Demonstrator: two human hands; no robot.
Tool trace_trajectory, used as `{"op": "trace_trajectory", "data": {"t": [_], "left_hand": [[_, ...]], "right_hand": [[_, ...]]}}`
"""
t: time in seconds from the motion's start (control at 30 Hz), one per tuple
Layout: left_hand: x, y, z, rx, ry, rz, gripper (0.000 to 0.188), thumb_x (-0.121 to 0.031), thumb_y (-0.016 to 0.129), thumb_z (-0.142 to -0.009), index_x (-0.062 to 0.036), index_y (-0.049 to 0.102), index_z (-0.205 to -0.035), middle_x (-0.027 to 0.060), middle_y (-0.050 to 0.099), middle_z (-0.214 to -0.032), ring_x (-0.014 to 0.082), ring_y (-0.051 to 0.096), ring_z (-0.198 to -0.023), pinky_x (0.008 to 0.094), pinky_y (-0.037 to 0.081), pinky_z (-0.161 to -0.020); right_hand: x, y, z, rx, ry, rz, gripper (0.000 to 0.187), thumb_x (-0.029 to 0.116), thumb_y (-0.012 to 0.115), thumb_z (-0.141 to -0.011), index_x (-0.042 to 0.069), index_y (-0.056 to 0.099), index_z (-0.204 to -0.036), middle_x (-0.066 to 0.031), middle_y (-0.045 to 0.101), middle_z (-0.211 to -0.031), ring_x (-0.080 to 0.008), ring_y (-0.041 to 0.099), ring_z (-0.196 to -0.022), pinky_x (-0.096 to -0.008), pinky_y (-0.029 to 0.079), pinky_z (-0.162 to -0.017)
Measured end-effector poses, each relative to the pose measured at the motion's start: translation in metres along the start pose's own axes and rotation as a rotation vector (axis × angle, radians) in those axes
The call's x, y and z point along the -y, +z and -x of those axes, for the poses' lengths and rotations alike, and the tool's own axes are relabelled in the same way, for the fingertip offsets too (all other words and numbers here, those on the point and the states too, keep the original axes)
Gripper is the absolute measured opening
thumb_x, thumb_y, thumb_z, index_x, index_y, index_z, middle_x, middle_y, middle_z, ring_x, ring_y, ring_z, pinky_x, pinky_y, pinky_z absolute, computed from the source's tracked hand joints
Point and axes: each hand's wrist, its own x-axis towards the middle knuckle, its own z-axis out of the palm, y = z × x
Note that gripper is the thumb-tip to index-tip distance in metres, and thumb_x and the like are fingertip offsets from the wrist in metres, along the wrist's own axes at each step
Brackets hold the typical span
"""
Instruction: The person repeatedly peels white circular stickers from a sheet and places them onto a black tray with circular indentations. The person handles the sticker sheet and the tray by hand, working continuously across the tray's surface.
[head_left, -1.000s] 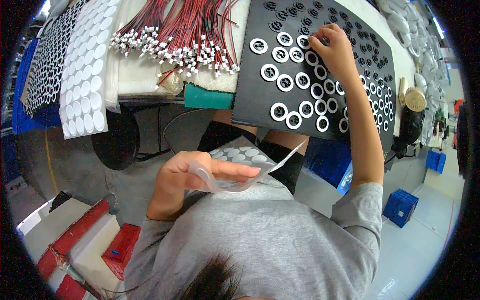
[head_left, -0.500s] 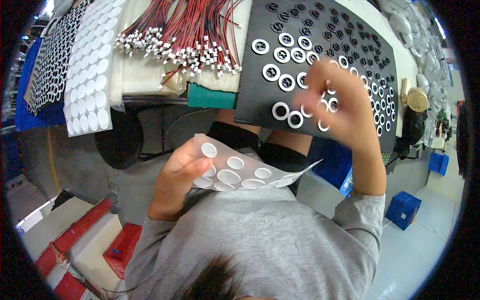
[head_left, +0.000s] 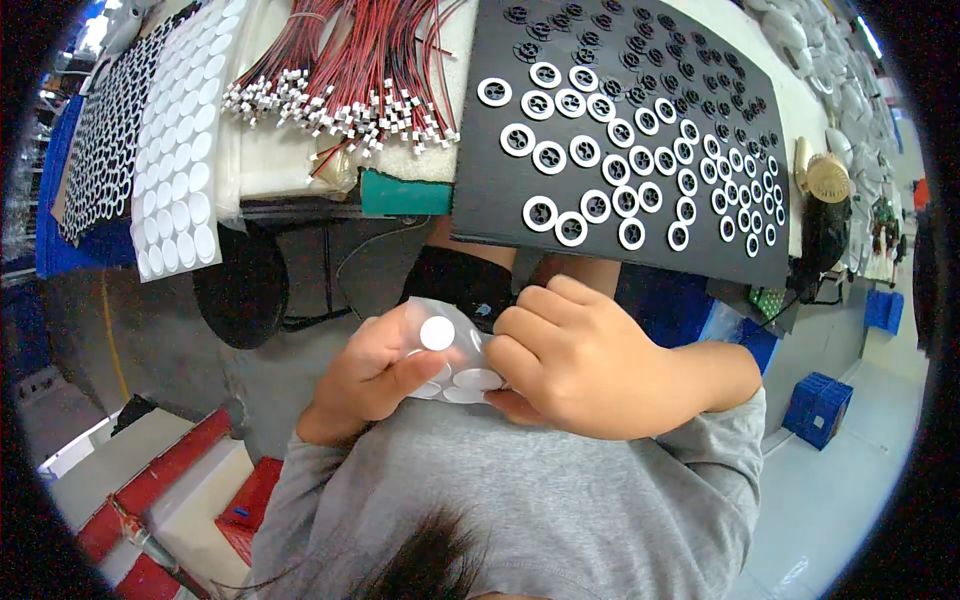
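In front of my body, a translucent backing sheet of round white stickers point(head_left: 462, 352) is bent between my hands. My left hand point(head_left: 366, 375) grips its left edge, thumb on top beside a sticker. At the sheet's right side my right hand point(head_left: 575, 360) is closed, its fingers curled over the edge; the fingertips are mostly hidden. Beyond, a black board point(head_left: 490, 200) carries white rings point(head_left: 570, 228) around small black round parts in its nearer area. Farther back on the board, black round parts point(head_left: 640, 45) have no white ring.
Red and black wires point(head_left: 350, 60) with white connectors lie on the table, left of the board. A white sticker sheet point(head_left: 180, 150) and a sheet of black-edged rings point(head_left: 110, 140) lie farther left. A brownish round brush-like object point(head_left: 827, 178) stands at right. Blue crate point(head_left: 812, 410) on the floor.
My right hand has come down from over the board to the sticker sheet's right side and closed there. The sheet is more bunched up. The view has shifted slightly.
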Motion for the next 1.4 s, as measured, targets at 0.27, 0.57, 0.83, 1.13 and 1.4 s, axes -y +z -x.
{"op": "trace_trajectory", "data": {"t": [0.27, 0.57, 0.83, 1.13, 1.4], "left_hand": [[-0.001, 0.0, -0.004, -0.027, -0.03, 0.026, 0.035, -0.031, 0.049, -0.083, 0.003, 0.055, -0.089, 0.0092, 0.058, -0.089, 0.0139, 0.055, -0.08, 0.0251, 0.042, -0.07], [0.017, -0.002, -0.002, -0.13, -0.085, 0.177, 0.03, -0.027, 0.051, -0.082, 0.0018, 0.052, -0.092, 0.0063, 0.055, -0.086, 0.011, 0.051, -0.079, 0.0229, 0.039, -0.068], [0.022, -0.007, 0.003, -0.235, -0.102, 0.37, 0.026, -0.024, 0.053, -0.08, -0.0025, 0.043, -0.09, 0.0029, 0.052, -0.079, 0.0074, 0.048, -0.072, 0.0198, 0.038, -0.064], [0.017, -0.012, 0.0, -0.176, -0.139, 0.459, 0.022, -0.019, 0.053, -0.079, -0.0019, 0.044, -0.089, 0.0035, 0.051, -0.083, 0.0068, 0.047, -0.075, 0.0192, 0.037, -0.067], [0.017, -0.01, -0.001, -0.173, -0.142, 0.473, 0.02, -0.017, 0.052, -0.08, -0.0012, 0.045, -0.09, 0.0033, 0.051, -0.085, 0.0072, 0.047, -0.078, 0.0201, 0.037, -0.069]], "right_hand": [[-0.007, -0.009, 0.003, 0.064, 0.156, -0.358, 0.027, 0.009, 0.063, -0.063, -0.002, 0.046, -0.082, -0.0141, 0.051, -0.077, -0.0297, 0.054, -0.069, -0.0362, 0.045, -0.059], [-0.014, -0.007, 0.001, 0.004, 0.191, -0.37, 0.022, 0.005, 0.063, -0.061, 0.0, 0.048, -0.077, -0.0143, 0.052, -0.09, -0.0288, 0.055, -0.075, -0.0334, 0.047, -0.063], [-0.031, -0.023, -0.004, -0.072, 0.18, -0.5, 0.012, 0.002, 0.057, -0.06, 0.002, 0.049, -0.068, -0.0121, 0.051, -0.087, -0.0242, 0.051, -0.079, -0.031, 0.043, -0.068], [-0.168, -0.05, 0.016, -0.358, 0.649, 0.021, 0.016, 0.015, 0.053, -0.07, 0.001, 0.059, -0.076, -0.0145, 0.05, -0.084, -0.0262, 0.05, -0.082, -0.0314, 0.04, -0.073], [-0.202, -0.033, 0.013, -0.339, 0.683, 0.152, 0.021, 0.02, 0.054, -0.071, 0.001, 0.06, -0.077, -0.018, 0.052, -0.082, -0.0302, 0.05, -0.08, -0.0346, 0.04, -0.074]]}}
